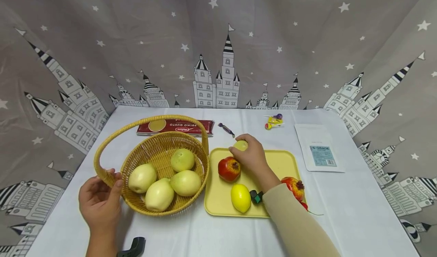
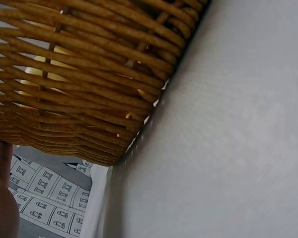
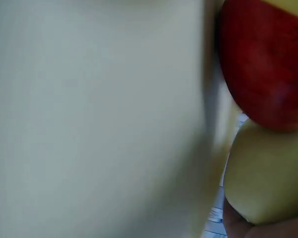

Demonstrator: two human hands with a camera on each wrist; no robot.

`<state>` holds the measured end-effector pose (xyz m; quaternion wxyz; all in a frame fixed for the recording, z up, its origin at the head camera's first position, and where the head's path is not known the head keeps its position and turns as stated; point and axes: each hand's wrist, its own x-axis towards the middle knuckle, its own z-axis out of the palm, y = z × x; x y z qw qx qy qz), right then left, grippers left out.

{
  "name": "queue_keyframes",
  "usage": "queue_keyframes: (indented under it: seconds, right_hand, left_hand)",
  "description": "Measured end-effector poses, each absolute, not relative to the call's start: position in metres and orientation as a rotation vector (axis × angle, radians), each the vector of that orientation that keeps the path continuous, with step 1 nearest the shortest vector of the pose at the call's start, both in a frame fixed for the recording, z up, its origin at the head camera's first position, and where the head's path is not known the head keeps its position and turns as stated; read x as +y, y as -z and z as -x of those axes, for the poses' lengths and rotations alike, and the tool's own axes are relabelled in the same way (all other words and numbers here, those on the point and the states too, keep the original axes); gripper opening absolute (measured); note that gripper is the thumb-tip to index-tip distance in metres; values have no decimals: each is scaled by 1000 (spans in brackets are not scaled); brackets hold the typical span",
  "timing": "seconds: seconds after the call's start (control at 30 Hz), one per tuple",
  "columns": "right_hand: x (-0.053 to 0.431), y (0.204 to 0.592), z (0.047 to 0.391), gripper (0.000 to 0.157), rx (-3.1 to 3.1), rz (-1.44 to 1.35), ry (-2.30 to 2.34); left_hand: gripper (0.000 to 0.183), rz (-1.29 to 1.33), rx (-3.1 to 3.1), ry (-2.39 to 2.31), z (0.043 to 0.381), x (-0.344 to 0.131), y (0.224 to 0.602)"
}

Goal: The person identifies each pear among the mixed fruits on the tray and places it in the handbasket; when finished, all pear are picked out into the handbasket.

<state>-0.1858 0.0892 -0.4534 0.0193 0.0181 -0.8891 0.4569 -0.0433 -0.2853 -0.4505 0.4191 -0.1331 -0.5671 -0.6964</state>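
Observation:
My left hand (image 1: pixel 100 202) grips a yellow wicker basket (image 1: pixel 124 164) at the left foot of its arched handle. Several pale green, pear-like fruits (image 1: pixel 159 195) lie inside it. In the left wrist view the basket's woven side (image 2: pixel 89 84) fills the upper left, with part of the hand (image 2: pixel 2 198) at the edge. My right hand (image 1: pixel 252 156) holds another pale green fruit (image 1: pixel 241 145) over the far edge of a yellow tray (image 1: pixel 215 209). Beside it on the tray sits a red pomegranate (image 1: pixel 229 169), and the right wrist view shows the held fruit (image 3: pixel 268 171) close to it.
A lemon (image 1: pixel 240 198) lies on the tray; a second pomegranate (image 1: pixel 292 186) and a red cherry (image 1: pixel 304 205) are at its right. Behind are a red packet (image 1: pixel 174 126), a wrapped candy (image 1: pixel 226 129) and lollipops (image 1: pixel 274 121). A white coffee pouch (image 1: pixel 319 149) lies far right.

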Motion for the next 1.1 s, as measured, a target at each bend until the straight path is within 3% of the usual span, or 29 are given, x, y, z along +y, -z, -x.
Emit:
queue_keyframes:
  seconds: [0.37,0.7,1.1]
  right_hand:
    - [60,375,154,35,-2576,-490,-1710]
    - [-19,354,119,31,-2518,-1077,-1747]
    - [-121,367,153,39,-2855,-949,-1426]
  left_hand:
    - [45,348,-1386,1774,43,-295,458]
    - [46,377,-1330,1829,43,-294,457]
    - [46,386,-1316,1837,46,-291,461]
